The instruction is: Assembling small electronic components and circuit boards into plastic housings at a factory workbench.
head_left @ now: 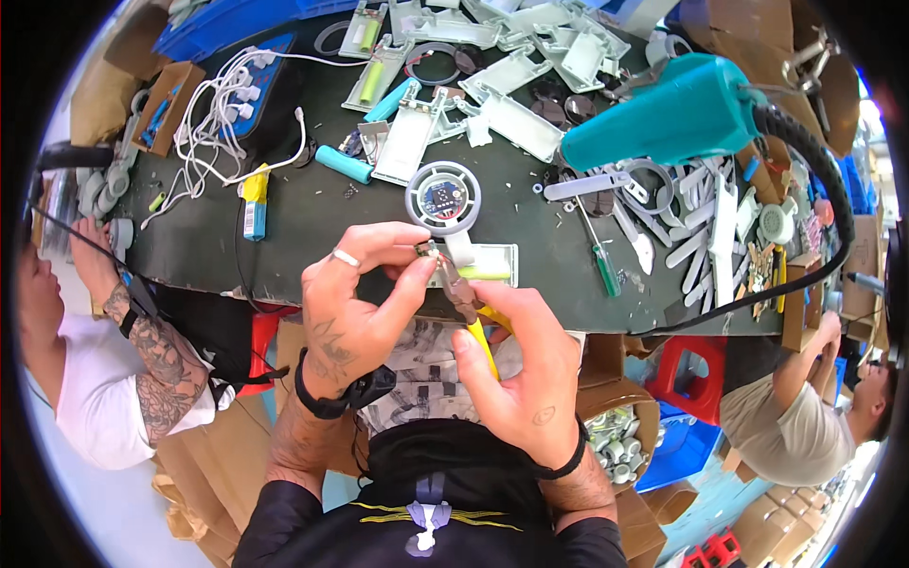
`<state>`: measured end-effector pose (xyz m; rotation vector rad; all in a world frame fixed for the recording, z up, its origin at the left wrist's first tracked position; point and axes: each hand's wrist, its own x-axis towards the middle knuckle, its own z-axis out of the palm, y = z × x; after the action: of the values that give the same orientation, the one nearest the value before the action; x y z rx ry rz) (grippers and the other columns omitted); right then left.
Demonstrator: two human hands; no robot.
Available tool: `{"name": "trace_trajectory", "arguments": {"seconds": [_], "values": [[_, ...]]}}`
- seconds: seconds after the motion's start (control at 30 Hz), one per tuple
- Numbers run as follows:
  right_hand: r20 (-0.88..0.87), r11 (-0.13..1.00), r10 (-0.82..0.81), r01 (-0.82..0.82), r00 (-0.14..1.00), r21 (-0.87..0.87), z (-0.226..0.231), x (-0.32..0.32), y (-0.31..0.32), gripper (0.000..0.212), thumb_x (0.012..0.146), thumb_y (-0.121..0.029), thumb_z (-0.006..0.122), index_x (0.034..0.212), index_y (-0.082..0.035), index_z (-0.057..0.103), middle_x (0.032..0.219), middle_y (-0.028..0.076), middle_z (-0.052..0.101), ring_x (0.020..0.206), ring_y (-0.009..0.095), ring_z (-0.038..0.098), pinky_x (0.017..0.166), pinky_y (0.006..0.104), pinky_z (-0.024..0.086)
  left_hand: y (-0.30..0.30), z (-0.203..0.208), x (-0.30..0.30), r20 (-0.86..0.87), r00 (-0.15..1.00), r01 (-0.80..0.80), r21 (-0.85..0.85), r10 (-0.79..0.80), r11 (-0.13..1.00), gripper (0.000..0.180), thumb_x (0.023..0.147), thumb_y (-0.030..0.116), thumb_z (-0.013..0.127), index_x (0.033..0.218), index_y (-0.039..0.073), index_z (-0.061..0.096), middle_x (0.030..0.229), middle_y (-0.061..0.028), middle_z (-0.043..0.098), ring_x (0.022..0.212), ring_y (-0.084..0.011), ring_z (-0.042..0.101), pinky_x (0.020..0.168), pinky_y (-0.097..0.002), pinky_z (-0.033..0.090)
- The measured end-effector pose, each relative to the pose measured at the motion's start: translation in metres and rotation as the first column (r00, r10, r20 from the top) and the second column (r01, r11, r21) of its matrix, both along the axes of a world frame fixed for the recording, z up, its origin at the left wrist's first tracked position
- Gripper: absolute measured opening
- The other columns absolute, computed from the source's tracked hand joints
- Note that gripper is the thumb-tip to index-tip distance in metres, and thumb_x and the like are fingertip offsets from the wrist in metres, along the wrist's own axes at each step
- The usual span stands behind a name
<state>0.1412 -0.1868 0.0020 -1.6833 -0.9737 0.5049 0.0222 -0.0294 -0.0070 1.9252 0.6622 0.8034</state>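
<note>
Over near edge of table (346, 213), left hand (350, 303) pinches small component (429, 251) just short of fan head (442, 197); right hand (525, 364) grips yellow-handled pliers (461, 295). Component probably light, fragile: best held by edges; pliers stiff, held by handles.

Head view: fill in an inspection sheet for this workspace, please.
Surface: dark tabletop, small bits scattered.
Work items: yellow-handled pliers; small part, detail unclear; round grey-rimmed housing with exposed circuit board.
Clutter: white casings, blue cylinders, green screwdriver.
Hands: left hand pinches the small part; right hand grips the pliers.
Cables: white bundle at left; black ribbed cord from teal tool.
Surroundings: person at left, person at right, red stool, blue bins.
</note>
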Motion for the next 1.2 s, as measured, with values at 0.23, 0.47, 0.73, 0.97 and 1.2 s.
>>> {"name": "trace_trajectory", "arguments": {"seconds": [0.23, 0.47, 0.73, 0.97, 1.2], "values": [[-0.039, 0.997, 0.049, -0.051, 0.998, -0.056, 0.006, 0.003, -0.015, 0.039, 0.092, -0.012, 0.079, 0.127, -0.003, 0.067, 0.104, 0.014, 0.072, 0.084, 0.034, 0.072, 0.072, 0.0409, 0.058, -0.01, 0.008, 0.0, -0.062, 0.998, -0.023, 0.0, 0.023, 1.0, 0.027, 0.091, -0.007, 0.075, 0.117, -0.002, 0.071, 0.089, -0.0072, 0.078, 0.079, -0.0091, 0.071, 0.076, -0.0243, 0.055], [-0.111, 0.996, 0.013, -0.023, 0.994, -0.083, 0.002, 0.007, -0.029, 0.037, 0.091, -0.012, 0.08, 0.125, -0.002, 0.068, 0.102, 0.015, 0.073, 0.085, 0.035, 0.072, 0.073, 0.0416, 0.059, -0.033, 0.017, 0.005, -0.055, 0.997, -0.059, -0.248, 0.047, 0.967, 0.025, 0.093, -0.006, 0.075, 0.116, -0.002, 0.068, 0.09, -0.0079, 0.08, 0.079, -0.0082, 0.072, 0.074, -0.0224, 0.054], [-0.056, 1.0, -0.007, 0.006, 0.998, -0.024, -0.002, 0.01, -0.031, 0.038, 0.089, -0.011, 0.081, 0.123, -0.002, 0.068, 0.1, 0.016, 0.073, 0.088, 0.038, 0.073, 0.076, 0.0447, 0.059, -0.034, 0.009, 0.005, -0.059, 0.998, -0.037, -0.194, 0.026, 0.98, 0.025, 0.092, -0.007, 0.076, 0.115, -0.002, 0.067, 0.096, -0.0096, 0.082, 0.084, -0.0109, 0.076, 0.076, -0.0232, 0.055], [-0.061, 1.0, 0.0, 0.0, 0.998, -0.012, -0.002, 0.012, -0.028, 0.037, 0.088, -0.011, 0.082, 0.121, -0.002, 0.068, 0.102, 0.015, 0.073, 0.087, 0.037, 0.072, 0.075, 0.0447, 0.059, -0.034, 0.017, 0.004, -0.115, 0.993, 0.01, -0.063, -0.017, 0.998, 0.026, 0.094, -0.008, 0.074, 0.118, -0.002, 0.066, 0.098, -0.0094, 0.081, 0.087, -0.0114, 0.075, 0.077, -0.0234, 0.055], [0.041, 0.997, -0.004, 0.0, 0.999, 0.076, -0.009, 0.011, -0.026, 0.04, 0.088, -0.011, 0.082, 0.124, -0.002, 0.07, 0.106, 0.014, 0.075, 0.088, 0.035, 0.072, 0.075, 0.0437, 0.059, -0.032, 0.022, -0.002, -0.107, 0.994, -0.002, -0.258, -0.026, 0.966, 0.027, 0.097, -0.007, 0.071, 0.123, -0.004, 0.066, 0.1, -0.0104, 0.081, 0.093, -0.0094, 0.072, 0.084, -0.0225, 0.053]]}}
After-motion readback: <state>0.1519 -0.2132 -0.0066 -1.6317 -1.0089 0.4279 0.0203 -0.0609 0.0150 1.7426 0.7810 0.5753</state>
